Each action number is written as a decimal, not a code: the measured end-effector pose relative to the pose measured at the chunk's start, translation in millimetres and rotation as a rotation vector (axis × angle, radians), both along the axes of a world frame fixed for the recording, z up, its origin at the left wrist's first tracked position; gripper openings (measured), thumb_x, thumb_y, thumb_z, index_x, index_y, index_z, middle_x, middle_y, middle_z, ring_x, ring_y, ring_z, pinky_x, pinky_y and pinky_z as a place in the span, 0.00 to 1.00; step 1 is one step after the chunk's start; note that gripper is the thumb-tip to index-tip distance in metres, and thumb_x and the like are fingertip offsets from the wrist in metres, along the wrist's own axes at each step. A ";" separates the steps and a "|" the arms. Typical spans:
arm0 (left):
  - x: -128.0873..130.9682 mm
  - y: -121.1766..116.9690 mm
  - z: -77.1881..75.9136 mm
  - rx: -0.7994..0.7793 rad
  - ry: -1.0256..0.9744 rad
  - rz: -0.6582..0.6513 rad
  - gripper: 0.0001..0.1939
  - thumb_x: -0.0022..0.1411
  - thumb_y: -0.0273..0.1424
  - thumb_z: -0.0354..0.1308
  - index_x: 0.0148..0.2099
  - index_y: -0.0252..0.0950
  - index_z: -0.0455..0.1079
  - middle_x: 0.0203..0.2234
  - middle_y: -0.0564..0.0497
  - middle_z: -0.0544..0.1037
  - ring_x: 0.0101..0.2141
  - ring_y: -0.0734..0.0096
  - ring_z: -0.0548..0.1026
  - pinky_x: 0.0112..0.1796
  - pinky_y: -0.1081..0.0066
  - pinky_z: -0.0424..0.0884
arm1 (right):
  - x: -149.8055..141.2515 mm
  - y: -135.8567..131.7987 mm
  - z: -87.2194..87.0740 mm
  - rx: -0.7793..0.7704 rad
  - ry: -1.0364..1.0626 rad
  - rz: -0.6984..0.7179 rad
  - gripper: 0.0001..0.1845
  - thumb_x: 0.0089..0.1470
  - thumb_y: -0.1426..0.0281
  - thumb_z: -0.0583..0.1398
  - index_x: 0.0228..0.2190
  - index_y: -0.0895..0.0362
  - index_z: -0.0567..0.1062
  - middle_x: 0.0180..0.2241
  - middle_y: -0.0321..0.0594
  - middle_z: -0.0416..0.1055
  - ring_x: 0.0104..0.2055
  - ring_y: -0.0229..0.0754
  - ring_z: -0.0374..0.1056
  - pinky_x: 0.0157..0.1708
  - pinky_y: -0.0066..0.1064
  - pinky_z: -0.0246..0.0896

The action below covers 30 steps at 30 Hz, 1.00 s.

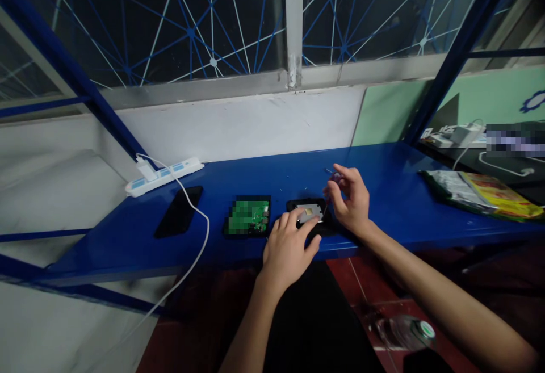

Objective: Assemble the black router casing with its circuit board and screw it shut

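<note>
A black case (293, 203) with a silver metal plate (312, 212) inside it lies on the blue table. My left hand (289, 245) rests on its near left part, fingers spread, fingertips touching the plate and the rim. Over the right end of the case, my right hand (351, 200) is closed in a pinch around a thin screwdriver (326, 208). Its shaft points down at the case's right edge; the handle is mostly hidden by my fingers. Left of the case sits a green circuit board (259, 214) in a black tray, partly blurred out.
A black phone (179, 212) lies further left, a white cable (207, 231) curving past it from a power strip (170, 176). Right on the table (383, 163) is a colourful packet (485, 194). A plastic bottle (402, 330) is on the red floor below.
</note>
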<state>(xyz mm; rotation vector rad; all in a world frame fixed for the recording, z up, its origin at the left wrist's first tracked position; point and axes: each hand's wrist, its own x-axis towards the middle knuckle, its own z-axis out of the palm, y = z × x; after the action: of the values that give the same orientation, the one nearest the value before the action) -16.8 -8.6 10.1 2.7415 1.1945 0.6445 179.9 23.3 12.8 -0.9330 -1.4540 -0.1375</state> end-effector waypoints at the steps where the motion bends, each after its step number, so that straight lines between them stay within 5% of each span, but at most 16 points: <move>1: 0.0 -0.1 0.1 0.000 0.000 0.000 0.18 0.71 0.38 0.54 0.62 0.49 0.68 0.58 0.48 0.68 0.55 0.55 0.68 0.53 0.54 0.69 | 0.4 0.0 0.4 0.011 -0.013 -0.029 0.22 0.62 0.72 0.60 0.56 0.47 0.69 0.37 0.37 0.65 0.30 0.37 0.69 0.29 0.35 0.72; 13: 0.6 -0.2 -0.4 -0.001 -0.005 0.000 0.18 0.71 0.38 0.54 0.61 0.49 0.67 0.59 0.48 0.68 0.55 0.55 0.68 0.53 0.54 0.68 | -1.6 -3.0 1.5 -0.087 0.000 0.158 0.28 0.68 0.73 0.47 0.65 0.42 0.60 0.52 0.44 0.67 0.39 0.40 0.76 0.33 0.37 0.78; 18: 0.2 -0.9 0.2 -0.009 -0.012 -0.002 0.19 0.72 0.38 0.54 0.62 0.49 0.67 0.59 0.49 0.68 0.54 0.55 0.68 0.53 0.55 0.69 | -2.0 0.5 -3.0 -0.064 -0.010 0.043 0.32 0.64 0.73 0.56 0.66 0.44 0.57 0.46 0.43 0.67 0.34 0.39 0.73 0.31 0.37 0.76; 22: 0.3 -1.2 1.1 -0.002 -0.002 -0.001 0.18 0.72 0.38 0.54 0.62 0.48 0.67 0.59 0.48 0.67 0.55 0.55 0.68 0.53 0.55 0.69 | -0.6 0.5 -3.0 -0.024 -0.057 -0.058 0.29 0.58 0.71 0.63 0.59 0.47 0.66 0.39 0.40 0.63 0.33 0.40 0.68 0.31 0.38 0.73; 30: 0.5 -1.1 -0.5 -0.004 -0.022 0.000 0.18 0.71 0.38 0.54 0.61 0.49 0.68 0.59 0.48 0.68 0.55 0.56 0.68 0.54 0.54 0.68 | -1.8 -4.5 -0.8 -0.152 -0.021 0.131 0.25 0.68 0.71 0.48 0.64 0.48 0.60 0.50 0.45 0.72 0.39 0.41 0.77 0.35 0.38 0.76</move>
<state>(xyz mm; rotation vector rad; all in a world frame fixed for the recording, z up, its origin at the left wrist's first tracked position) -16.3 -9.7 9.6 2.7238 1.1901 0.6695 178.2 18.8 11.9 -0.9579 -1.5567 0.0604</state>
